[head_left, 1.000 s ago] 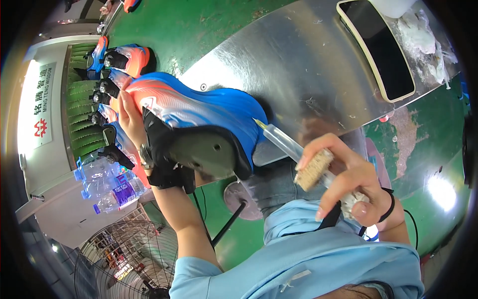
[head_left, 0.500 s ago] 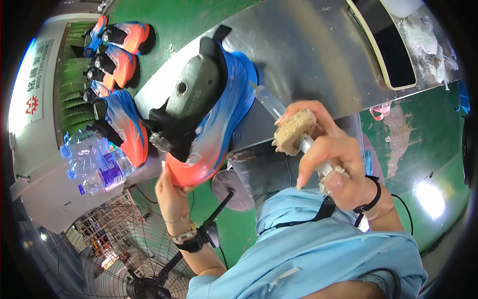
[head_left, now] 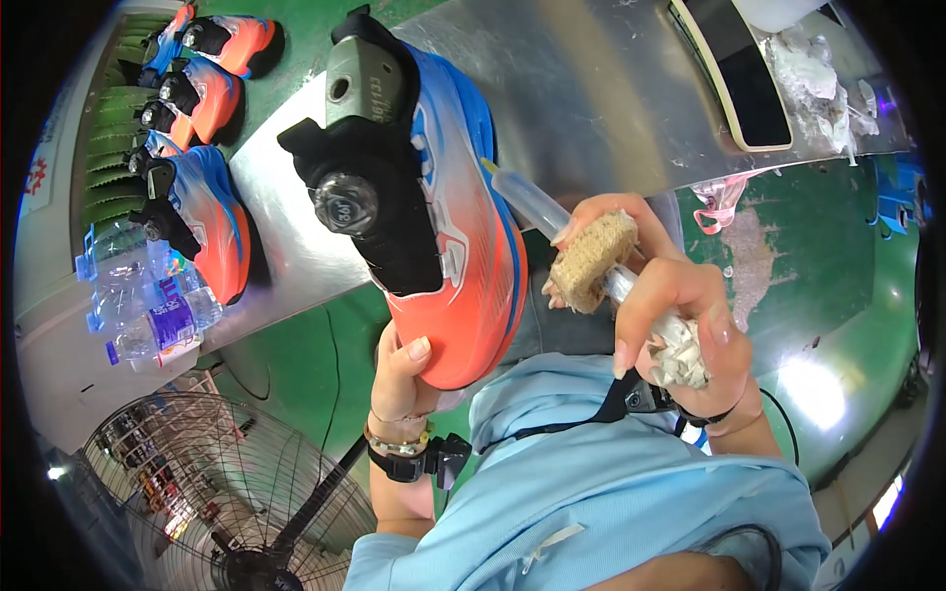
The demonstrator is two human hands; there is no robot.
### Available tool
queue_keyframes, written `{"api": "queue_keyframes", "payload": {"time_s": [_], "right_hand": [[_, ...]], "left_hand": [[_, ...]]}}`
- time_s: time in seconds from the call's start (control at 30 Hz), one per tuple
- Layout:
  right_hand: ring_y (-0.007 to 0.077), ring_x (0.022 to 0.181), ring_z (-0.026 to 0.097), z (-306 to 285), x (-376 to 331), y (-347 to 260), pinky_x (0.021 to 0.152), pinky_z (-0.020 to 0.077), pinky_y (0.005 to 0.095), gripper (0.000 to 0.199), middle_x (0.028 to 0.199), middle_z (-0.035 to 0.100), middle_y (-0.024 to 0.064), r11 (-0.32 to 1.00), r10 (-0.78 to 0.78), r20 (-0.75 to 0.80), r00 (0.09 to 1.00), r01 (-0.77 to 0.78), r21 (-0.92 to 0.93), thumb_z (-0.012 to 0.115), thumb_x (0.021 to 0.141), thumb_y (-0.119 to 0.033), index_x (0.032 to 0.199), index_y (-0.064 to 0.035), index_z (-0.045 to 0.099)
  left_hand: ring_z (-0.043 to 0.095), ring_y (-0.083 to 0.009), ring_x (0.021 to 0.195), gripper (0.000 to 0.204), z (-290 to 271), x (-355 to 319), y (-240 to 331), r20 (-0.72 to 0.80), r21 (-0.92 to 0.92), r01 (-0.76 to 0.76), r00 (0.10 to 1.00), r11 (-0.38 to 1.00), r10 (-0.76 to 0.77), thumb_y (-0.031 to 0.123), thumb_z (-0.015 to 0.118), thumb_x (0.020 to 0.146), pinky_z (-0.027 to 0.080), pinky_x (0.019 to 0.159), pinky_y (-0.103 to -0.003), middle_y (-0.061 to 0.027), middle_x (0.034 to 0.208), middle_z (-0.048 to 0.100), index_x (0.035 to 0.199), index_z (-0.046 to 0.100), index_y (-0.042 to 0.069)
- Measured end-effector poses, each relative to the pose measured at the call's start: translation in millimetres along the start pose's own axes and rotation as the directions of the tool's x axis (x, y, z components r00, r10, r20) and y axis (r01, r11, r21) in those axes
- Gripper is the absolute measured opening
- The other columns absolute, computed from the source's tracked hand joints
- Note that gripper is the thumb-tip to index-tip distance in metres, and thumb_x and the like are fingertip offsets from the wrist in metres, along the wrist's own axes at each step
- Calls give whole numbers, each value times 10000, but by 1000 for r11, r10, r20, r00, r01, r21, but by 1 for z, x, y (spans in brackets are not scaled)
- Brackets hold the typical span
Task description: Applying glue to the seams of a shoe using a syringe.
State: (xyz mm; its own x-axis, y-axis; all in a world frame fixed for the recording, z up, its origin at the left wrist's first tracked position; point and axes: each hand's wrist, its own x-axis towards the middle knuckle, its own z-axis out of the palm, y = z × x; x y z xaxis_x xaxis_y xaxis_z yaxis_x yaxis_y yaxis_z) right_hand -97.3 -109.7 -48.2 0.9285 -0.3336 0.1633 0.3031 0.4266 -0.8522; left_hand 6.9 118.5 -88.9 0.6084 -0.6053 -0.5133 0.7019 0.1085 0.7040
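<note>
My left hand [head_left: 399, 379] is closed on the toe of a sneaker [head_left: 468, 286], thumb on top and other fingers hidden beneath. Orange at the toe and blue at the heel, the shoe has a black tongue flap with a round dial [head_left: 345, 204]. A grey-green shoe last [head_left: 365, 84] fills its opening. Just right of the shoe, my right hand [head_left: 680, 295] grips a clear tube [head_left: 532, 202] with a yellowish tip. A tan, porous block [head_left: 596, 256] sits around the tube, and a whitish crumpled lump [head_left: 680, 355] shows between the fingers.
A metal table [head_left: 581, 89] lies beyond my hands, bearing a dark flat panel with a pale frame [head_left: 744, 84] and white scraps [head_left: 808, 79]. More sneakers [head_left: 212, 227] line the left by a green slatted rack. Plastic bottles [head_left: 148, 295] and a fan [head_left: 217, 473] are at lower left.
The sneaker has turned so its toe points more toward me and its dial faces up. My left hand has shifted right with it. My right hand still holds the tube beside the shoe.
</note>
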Motion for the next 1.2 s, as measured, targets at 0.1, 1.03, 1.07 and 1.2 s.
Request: {"api": "queue_keyframes", "payload": {"time_s": [0.1,1.03,1.07,1.2], "right_hand": [[300,905,512,7,-5,-14,852,415,434,605,1135,389,232,987,137,-61,989,-141,-71,391,854,-629,654,-98,601],[338,907,494,-4,-47,-51,743,456,394,411,1072,351,151,941,-262,-158,952,215,-263,630,742,-573,607,-186,659],[338,907,494,-5,-48,-48,743,456,394,411,1072,351,151,941,-263,-158,952,216,-262,630,742,-573,607,-186,659],[352,891,495,-6,-40,-39,734,456,393,448,1069,366,160,881,-345,-116,931,279,-382,584,748,-608,642,-179,662]], "left_hand": [[578,-238,1040,654,0,7,-8,85,-98,12,996,995,-4,287,700,742,458,914,-368,-173,1172,550,1213,426,-75],[330,-328,1303,687,142,129,-33,537,-364,-9,815,931,218,375,663,800,385,1021,-450,-88,1462,264,1350,353,105],[330,-328,1303,687,146,129,-32,538,-363,-10,815,932,218,375,663,800,385,1021,-450,-88,1462,264,1350,353,105],[368,-265,1280,576,163,125,-19,433,-416,-37,870,908,234,347,617,842,413,1000,-414,-115,1407,355,1299,404,69]]}}
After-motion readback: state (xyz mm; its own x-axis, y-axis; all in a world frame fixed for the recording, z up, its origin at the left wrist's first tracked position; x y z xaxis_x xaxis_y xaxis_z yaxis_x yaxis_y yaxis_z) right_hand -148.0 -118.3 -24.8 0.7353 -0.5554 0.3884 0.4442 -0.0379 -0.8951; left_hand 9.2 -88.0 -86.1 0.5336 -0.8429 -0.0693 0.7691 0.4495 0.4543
